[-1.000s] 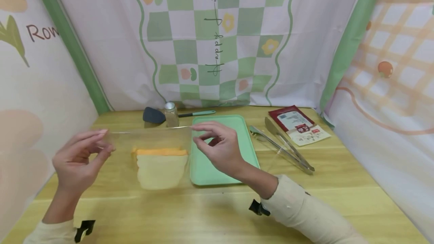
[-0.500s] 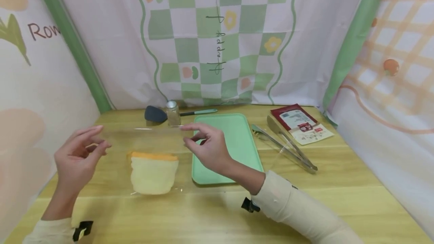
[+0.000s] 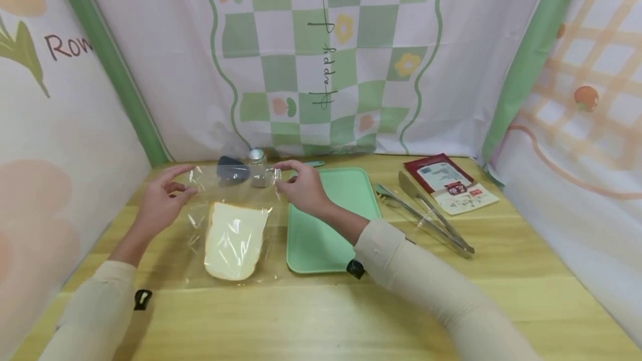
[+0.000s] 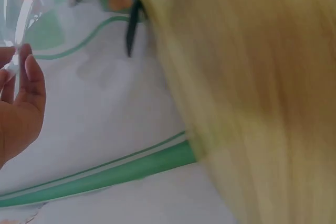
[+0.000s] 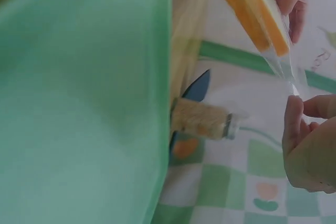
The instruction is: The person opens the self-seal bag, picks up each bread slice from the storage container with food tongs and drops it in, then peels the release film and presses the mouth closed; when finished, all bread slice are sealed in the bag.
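A clear plastic bag [image 3: 228, 185] hangs between both hands with a slice of bread [image 3: 236, 244] inside it. My left hand [image 3: 165, 196] pinches the bag's upper left corner between thumb and fingers. The upper right corner is pinched by my right hand [image 3: 305, 187]. In the right wrist view the bread's orange-brown crust [image 5: 252, 14] shows through the plastic, above my right hand [image 5: 312, 145]. The left wrist view catches my left hand [image 4: 21, 103] at its edge, holding the shiny plastic [image 4: 23, 14].
A green tray [image 3: 333, 216] lies right of the bag. Behind the bag are a glass shaker jar [image 3: 258, 169] and a dark spatula [image 3: 232, 170]. Metal tongs [image 3: 436, 219] and a red and cream packet [image 3: 448, 183] lie at the right of the wooden table [image 3: 321, 316].
Both hands have risen and the left has come further right. The bag has tipped upright, so the bread's broad white face now shows with its squared end up.
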Tool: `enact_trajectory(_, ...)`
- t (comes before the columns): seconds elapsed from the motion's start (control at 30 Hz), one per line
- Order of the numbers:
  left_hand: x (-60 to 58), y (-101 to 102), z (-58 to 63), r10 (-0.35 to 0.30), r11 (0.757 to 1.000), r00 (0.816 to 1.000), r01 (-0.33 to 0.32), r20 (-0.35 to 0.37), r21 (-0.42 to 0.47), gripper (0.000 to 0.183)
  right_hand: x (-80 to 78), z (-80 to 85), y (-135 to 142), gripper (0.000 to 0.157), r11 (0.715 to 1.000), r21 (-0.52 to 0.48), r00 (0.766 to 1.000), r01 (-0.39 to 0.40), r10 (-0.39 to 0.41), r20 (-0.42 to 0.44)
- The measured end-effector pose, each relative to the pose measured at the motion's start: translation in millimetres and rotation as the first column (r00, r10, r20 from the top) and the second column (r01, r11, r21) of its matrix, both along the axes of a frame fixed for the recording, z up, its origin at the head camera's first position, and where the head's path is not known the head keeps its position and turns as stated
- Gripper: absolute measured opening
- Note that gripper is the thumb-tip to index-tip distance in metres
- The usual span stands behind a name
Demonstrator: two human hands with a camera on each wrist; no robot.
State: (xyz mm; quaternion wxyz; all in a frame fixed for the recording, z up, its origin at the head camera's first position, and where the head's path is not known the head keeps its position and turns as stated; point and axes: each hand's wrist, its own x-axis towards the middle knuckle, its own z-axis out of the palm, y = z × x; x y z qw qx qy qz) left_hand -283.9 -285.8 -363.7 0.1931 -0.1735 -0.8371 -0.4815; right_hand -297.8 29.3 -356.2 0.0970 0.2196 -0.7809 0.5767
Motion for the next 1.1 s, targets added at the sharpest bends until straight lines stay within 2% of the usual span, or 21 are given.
enact_trajectory(0.07,-11.6,-2.3,-8.7,0.024,0.997,0.998,-0.02,0.063,-0.072,0.051,-9.2,-6.8,-2.2,0.037,0.999,0.048,0.998,0.011,-0.013,0.055)
enact_trajectory(0.23,-30.4,-4.5,-26.7,0.043,0.976,0.992,-0.016,0.119,-0.219,0.049,-24.8,-25.3,-4.9,0.043,0.984,0.175,0.993,0.012,-0.032,0.112)
enact_trajectory(0.33,-37.2,-4.4,-33.4,0.022,0.964,0.988,0.02,0.156,-0.266,0.046,-32.2,-35.0,-4.9,0.045,0.971,0.239,0.992,0.011,-0.04,0.117)
enact_trajectory(0.47,-44.5,-2.9,-42.1,0.009,0.944,0.972,0.069,0.234,-0.324,0.044,-39.0,-43.8,-4.1,0.048,0.948,0.319,0.99,-0.003,-0.041,0.132)
enact_trajectory(0.57,-48.0,-1.3,-46.7,0.004,0.933,0.962,0.095,0.274,-0.346,0.045,-41.2,-45.2,-3.1,0.051,0.928,0.372,0.99,-0.019,-0.035,0.137)
enact_trajectory(0.63,-48.6,0.2,-47.2,0.009,0.931,0.961,0.092,0.275,-0.352,0.047,-41.8,-44.1,-1.8,0.055,0.911,0.412,0.992,-0.022,-0.03,0.119)
enact_trajectory(0.73,-48.9,3.7,-43.7,0.037,0.928,0.978,0.043,0.207,-0.37,0.048,-41.1,-40.3,1.5,0.059,0.887,0.462,0.998,-0.001,-0.03,0.059)
enact_trajectory(0.87,-50.5,16.6,-37.5,0.052,0.928,0.998,-0.034,0.038,-0.372,0.052,-37.9,-36.7,10.7,0.059,0.899,0.438,1.0,0.008,-0.016,0.016)
enact_trajectory(0.97,-50.4,30.7,-34.2,0.017,0.94,0.996,-0.045,-0.086,-0.339,0.055,-36.8,-35.1,18.6,0.06,0.924,0.379,0.999,-0.039,0.041,0.003)
enact_trajectory(1.1,-42.9,50.6,-28.8,-0.039,0.962,0.983,-0.011,-0.179,-0.273,0.064,-33.9,-30.7,26.6,0.065,0.947,0.302,0.993,-0.109,0.119,-0.017)
